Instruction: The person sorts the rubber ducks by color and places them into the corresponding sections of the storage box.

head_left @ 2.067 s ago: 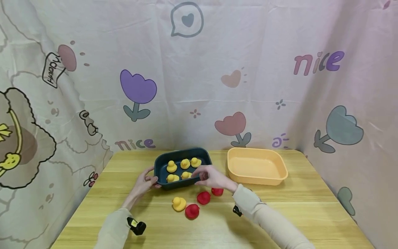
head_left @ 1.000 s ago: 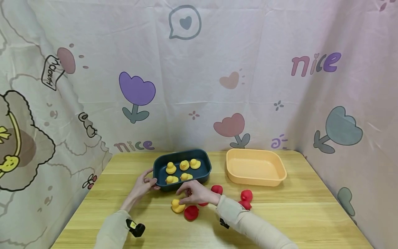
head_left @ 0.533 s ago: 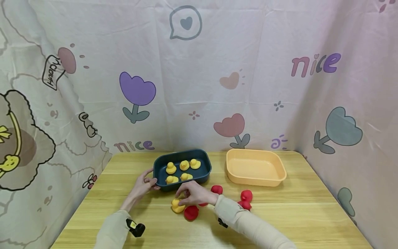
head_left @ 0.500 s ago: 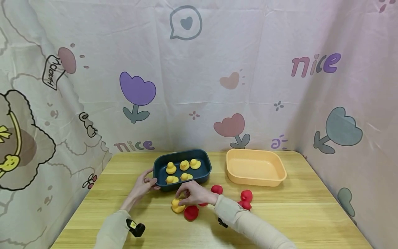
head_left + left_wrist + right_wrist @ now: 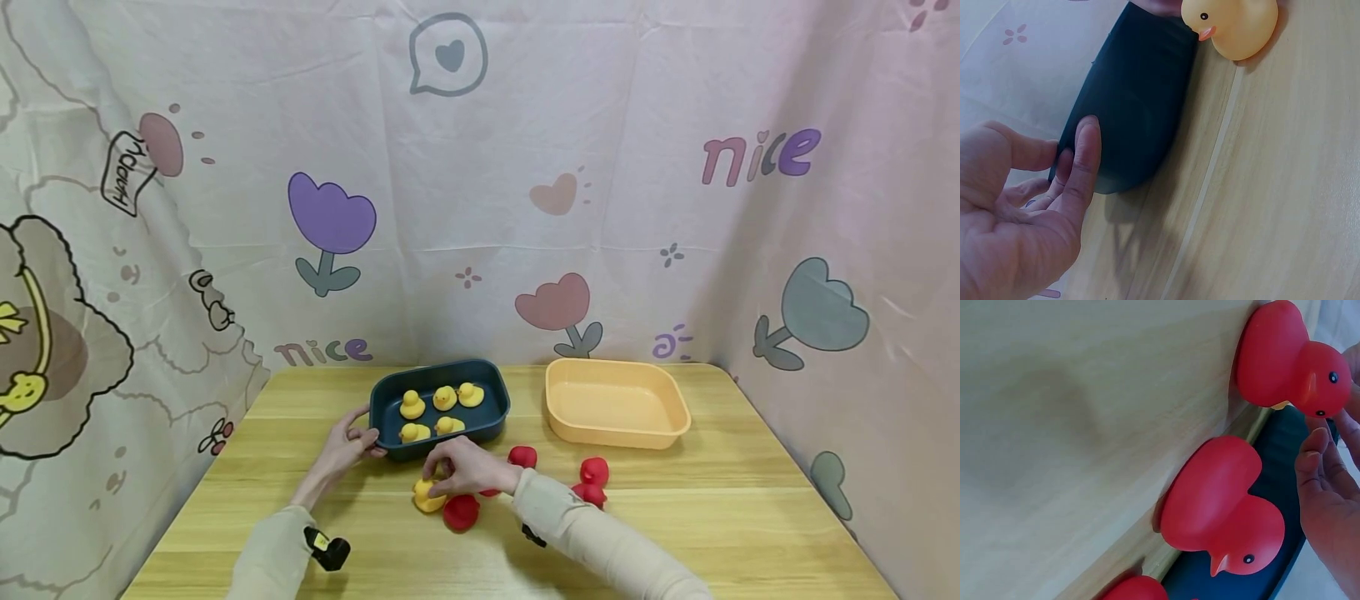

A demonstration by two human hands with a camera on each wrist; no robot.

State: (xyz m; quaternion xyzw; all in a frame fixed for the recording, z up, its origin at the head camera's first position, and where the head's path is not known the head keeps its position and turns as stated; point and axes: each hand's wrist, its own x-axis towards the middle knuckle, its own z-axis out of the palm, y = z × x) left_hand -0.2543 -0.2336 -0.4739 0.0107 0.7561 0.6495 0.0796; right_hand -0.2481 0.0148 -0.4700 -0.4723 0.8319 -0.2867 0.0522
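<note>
A dark blue tray holds several yellow ducks. My left hand grips the tray's near left corner, with the thumb against its outer wall. Just in front of the tray, my right hand curls its fingers over a loose yellow duck on the table; the same duck shows in the left wrist view. A red duck sits right beside it. In the right wrist view two red ducks lie by my fingers, which hide the yellow one.
An empty orange tray stands to the right of the blue one. More red ducks lie on the wooden table: one beyond my right wrist, two further right. A patterned cloth backdrop encloses the table on three sides.
My right hand came back from the blue tray to the loose yellow duck and has stayed on it for the last second. The left hand has not moved.
</note>
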